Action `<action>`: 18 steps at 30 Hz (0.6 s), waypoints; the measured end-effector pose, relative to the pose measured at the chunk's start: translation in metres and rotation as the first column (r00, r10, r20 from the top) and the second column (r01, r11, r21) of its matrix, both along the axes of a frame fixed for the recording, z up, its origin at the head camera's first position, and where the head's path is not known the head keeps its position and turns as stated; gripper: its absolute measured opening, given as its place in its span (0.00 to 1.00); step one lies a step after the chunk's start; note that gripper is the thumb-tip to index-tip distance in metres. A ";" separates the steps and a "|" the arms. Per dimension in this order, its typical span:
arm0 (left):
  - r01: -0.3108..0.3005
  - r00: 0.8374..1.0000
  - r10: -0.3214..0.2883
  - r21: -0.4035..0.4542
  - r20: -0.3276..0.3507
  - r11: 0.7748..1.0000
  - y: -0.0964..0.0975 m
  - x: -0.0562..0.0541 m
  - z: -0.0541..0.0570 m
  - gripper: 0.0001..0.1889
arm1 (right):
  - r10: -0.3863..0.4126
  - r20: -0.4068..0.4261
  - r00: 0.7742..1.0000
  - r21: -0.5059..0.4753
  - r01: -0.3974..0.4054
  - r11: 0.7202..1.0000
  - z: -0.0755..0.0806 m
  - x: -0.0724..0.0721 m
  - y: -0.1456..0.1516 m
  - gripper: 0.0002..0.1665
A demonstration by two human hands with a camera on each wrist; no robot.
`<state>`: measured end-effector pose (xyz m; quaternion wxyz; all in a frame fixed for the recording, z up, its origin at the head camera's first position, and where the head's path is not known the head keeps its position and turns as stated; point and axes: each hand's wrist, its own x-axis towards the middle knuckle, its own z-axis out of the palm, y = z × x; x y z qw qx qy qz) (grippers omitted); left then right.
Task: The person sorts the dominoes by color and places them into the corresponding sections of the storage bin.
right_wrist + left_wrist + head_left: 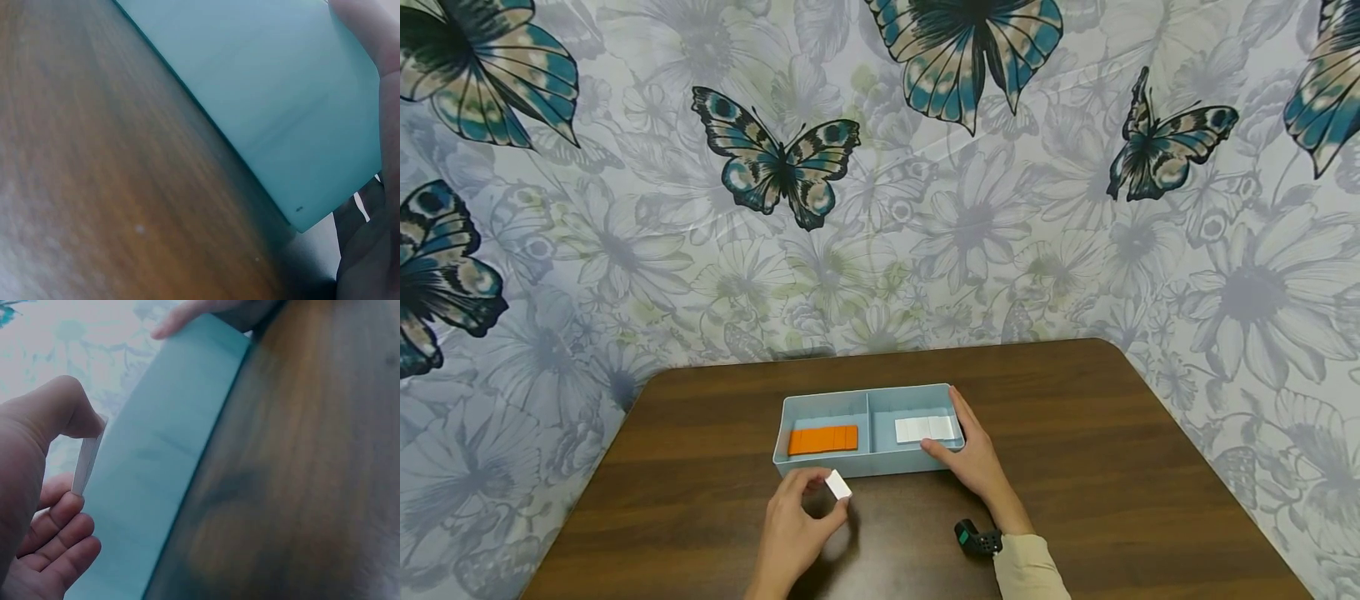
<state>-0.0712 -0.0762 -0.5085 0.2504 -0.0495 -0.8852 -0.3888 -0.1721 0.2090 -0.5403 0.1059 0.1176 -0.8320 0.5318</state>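
Between the thumb and fingertips of my left hand (793, 533) is a small white rectangular tile (838, 485), held just in front of the box. The left wrist view shows this white tile (88, 457) edge-on and thin. My right hand (977, 458) grips the right end of a light blue two-compartment box (880, 464), thumb over the front rim and fingers along the end wall. A row of orange tiles (823, 439) lies in the left compartment. White tiles (923, 429) lie side by side in the right one. The right wrist view is filled mostly by the box's front wall (250, 94).
The box stands on a dark brown wooden table (700, 500), toward its far edge. Behind hangs a cloth (880, 275) printed with butterflies and flowers. A black band (977, 538) is at the right wrist, beside a pale sleeve (1028, 567).
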 end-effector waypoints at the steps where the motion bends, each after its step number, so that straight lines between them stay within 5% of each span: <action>1: 0.011 1.000 -0.011 0.004 -0.001 1.000 0.001 -0.002 0.002 0.21 | 0.001 0.004 1.000 0.002 -0.001 1.000 0.000 0.000 0.000 0.60; 11: 0.113 0.993 -0.113 0.001 0.037 0.994 0.007 -0.024 0.024 0.19 | 0.000 0.010 1.000 -0.002 0.000 1.000 0.001 0.000 0.001 0.60; 18: 0.205 0.978 -0.207 -0.058 -0.033 0.977 0.010 -0.044 0.034 0.20 | 0.003 0.005 1.000 -0.005 -0.003 1.000 0.002 0.001 0.000 0.60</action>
